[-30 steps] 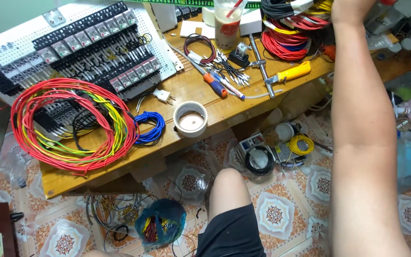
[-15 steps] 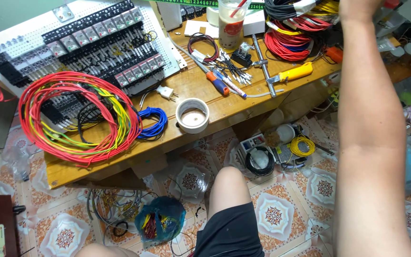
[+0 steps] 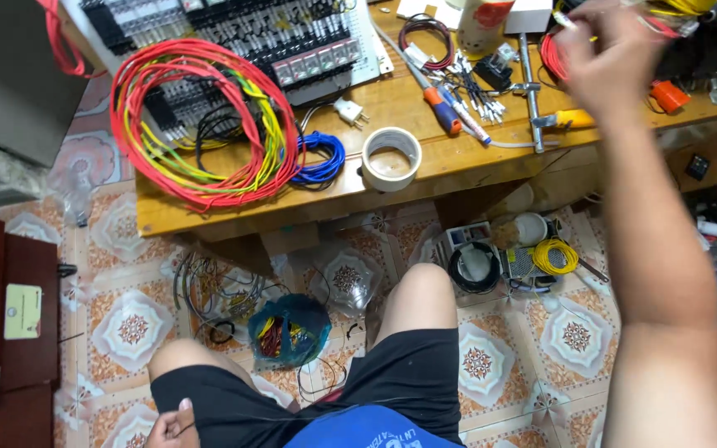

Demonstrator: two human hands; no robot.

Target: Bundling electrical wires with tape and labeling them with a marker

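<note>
My right hand (image 3: 616,58) is raised over the right end of the wooden workbench (image 3: 458,166), blurred, with the fingers curled. A thin pale piece shows at its fingertips, but I cannot tell whether it is gripped. Just past the hand lie red wire coils (image 3: 551,51) and a yellow-handled tool (image 3: 574,119). My left hand (image 3: 172,425) rests on my left thigh at the bottom edge, fingers closed, mostly cut off. A large coil of red, yellow and green wire (image 3: 205,124) lies on the bench's left half, partly over a white relay panel (image 3: 292,41).
A tape roll (image 3: 392,158), a blue wire coil (image 3: 319,158), screwdrivers (image 3: 441,108) and a cup (image 3: 485,23) sit on the bench. On the tiled floor are a blue bag of wire scraps (image 3: 288,330), loose cables (image 3: 209,286), black and yellow coils (image 3: 512,261) and a dark cabinet (image 3: 6,315).
The view has tilted down and closer. My right hand has drawn back from the bench's far end into view. My left hand now shows on my thigh.
</note>
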